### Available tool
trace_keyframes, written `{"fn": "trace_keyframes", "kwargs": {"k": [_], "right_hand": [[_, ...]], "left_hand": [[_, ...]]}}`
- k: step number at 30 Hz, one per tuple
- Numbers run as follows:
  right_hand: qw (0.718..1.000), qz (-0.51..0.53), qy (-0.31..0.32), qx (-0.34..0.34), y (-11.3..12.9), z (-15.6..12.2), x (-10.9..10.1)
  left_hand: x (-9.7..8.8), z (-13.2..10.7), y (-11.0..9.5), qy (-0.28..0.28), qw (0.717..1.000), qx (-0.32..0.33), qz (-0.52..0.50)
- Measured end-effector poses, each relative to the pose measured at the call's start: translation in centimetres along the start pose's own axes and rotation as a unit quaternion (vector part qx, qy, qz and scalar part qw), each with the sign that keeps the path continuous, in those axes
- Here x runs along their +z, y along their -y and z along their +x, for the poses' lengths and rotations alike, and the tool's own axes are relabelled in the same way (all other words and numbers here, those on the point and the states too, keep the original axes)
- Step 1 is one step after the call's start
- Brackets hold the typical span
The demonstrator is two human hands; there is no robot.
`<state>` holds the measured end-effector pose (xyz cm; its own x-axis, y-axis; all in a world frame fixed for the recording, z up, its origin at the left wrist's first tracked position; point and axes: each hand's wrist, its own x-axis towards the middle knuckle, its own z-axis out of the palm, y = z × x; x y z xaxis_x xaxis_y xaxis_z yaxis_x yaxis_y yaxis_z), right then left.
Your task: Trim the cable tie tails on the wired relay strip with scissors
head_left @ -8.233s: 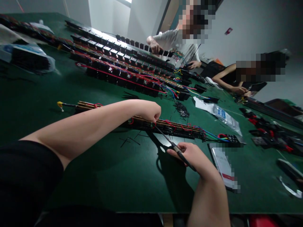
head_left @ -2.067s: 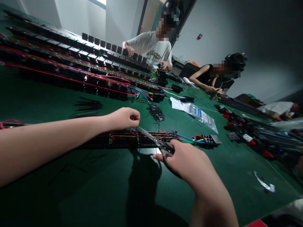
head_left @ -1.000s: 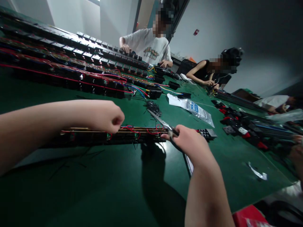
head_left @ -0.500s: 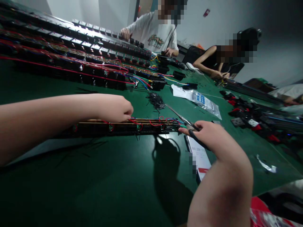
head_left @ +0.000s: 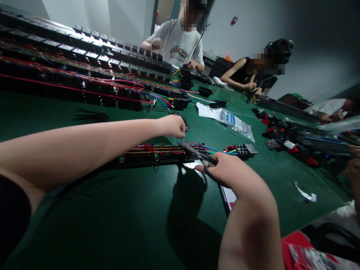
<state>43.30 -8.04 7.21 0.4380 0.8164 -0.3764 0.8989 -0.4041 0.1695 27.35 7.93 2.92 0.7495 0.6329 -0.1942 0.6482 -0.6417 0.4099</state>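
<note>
My right hand is closed around the black handles of a pair of scissors. Their metal blades point left across a long black strip assembly with red, blue and green wires. Just above the blade tips, my left hand is closed in a pinch. A thin dark end of a cable tie shows under its fingers. Several other tie ends stick out along the assembly's lower edge. A pile of thin black offcuts lies partly hidden behind my left hand.
Rows of wired black strips fill the back left. A plastic bag lies beyond the scissors. A phone is partly under my right forearm. Two co-workers sit across the table, and black and red parts lie at right.
My left hand has moved right along the assembly, close to the scissors. The scissors have shifted left and lower, over the strip. The camera view has turned slightly.
</note>
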Motion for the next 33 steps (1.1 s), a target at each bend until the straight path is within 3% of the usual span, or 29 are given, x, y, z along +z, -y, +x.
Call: {"fn": "trace_keyframes", "kwargs": {"k": [10,26,33], "right_hand": [[0.999,0.011,-0.028,-0.016,1.5,0.8,1.4],[0.999,0.009,-0.035,-0.012,2.2,1.1,1.7],[0.999,-0.002,-0.036,-0.009,2.4,1.1,0.8]], "left_hand": [[0.7,-0.2,1.0,-0.098,0.989,0.107,-0.008],[1.1,-0.1,1.7,-0.106,0.984,0.136,-0.036],[1.2,-0.2,1.4,-0.108,0.984,0.137,-0.034]]}}
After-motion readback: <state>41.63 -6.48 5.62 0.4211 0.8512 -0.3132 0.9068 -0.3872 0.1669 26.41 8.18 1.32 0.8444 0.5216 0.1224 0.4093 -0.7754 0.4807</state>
